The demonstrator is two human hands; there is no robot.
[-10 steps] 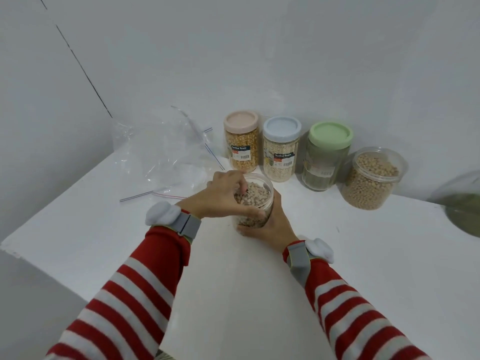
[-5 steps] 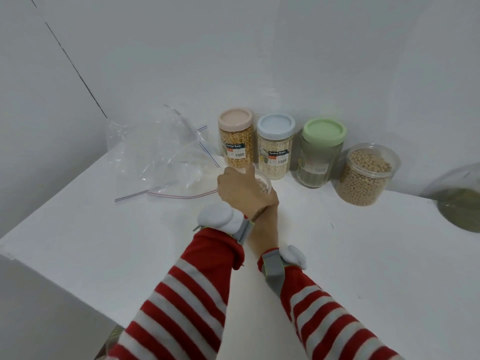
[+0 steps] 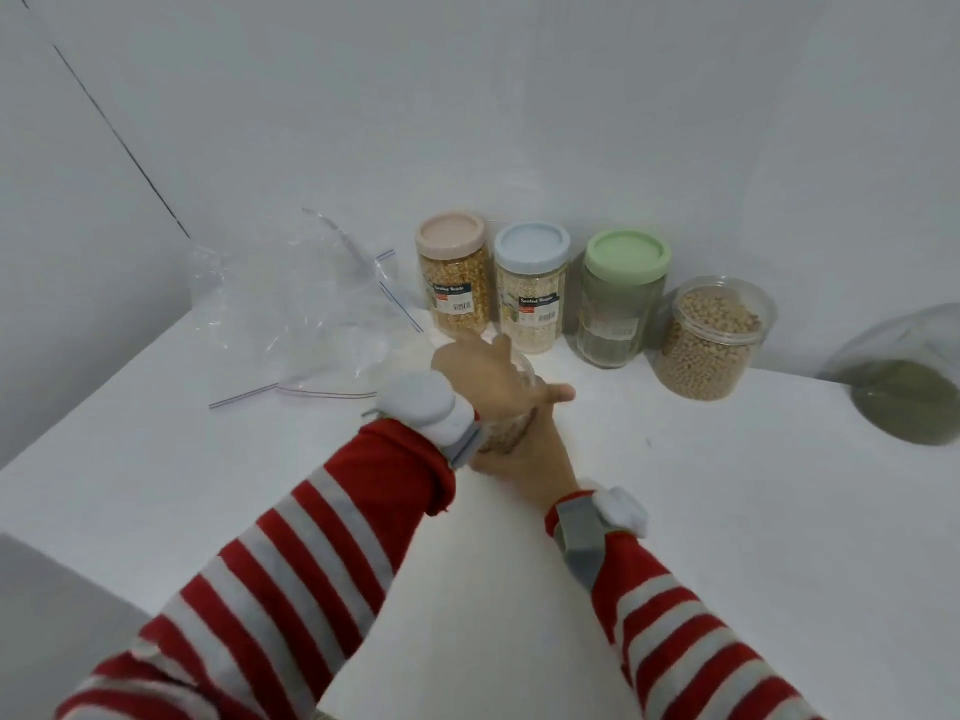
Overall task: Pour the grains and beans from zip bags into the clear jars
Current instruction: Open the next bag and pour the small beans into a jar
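We've got the small jar point(image 3: 506, 433), beans showing thru its wall, on the white table point(image 3: 727, 511) just in front of the back row. The right hand point(image 3: 524, 462) is wrapped round its lower side & holds it. The left hand point(image 3: 485, 374) lies cupped over its mouth, but we can't tell whether those fingers grip the rim or only rest there, as they're hidden. No lid shows on it, so the main risk, as we judge it, is a jolt or tip when the hands come away, w/ beans scattering over the table b/c both arms crowd the jar. 2nd risk: a sleeve or wrist swinging sideways could knock the open tub point(image 3: 711, 340), unlidded at the right end of the row, or bump the blue-lid jar point(image 3: 530, 298) just behind the hands. 3rd: the full zip bag point(image 3: 904, 387) of greenish grain at far right is partly out of frame & we can't tell if it's sealed. If it's open, a careless lift prob. spills it. Count: 5 jars total, i.e. 3 lidded (pink-lid jar point(image 3: 457, 283), blue-lid jar, green-lid jar point(image 3: 621, 304)), 1 open tub, 1 in hand. Zip bags: 1 full, plus a crumpled heap of empty bags point(image 3: 301, 314) at left, at least 2 by the zip strips, exact no. unclear. Hands: 2, each w/ a grey-white wrist band.
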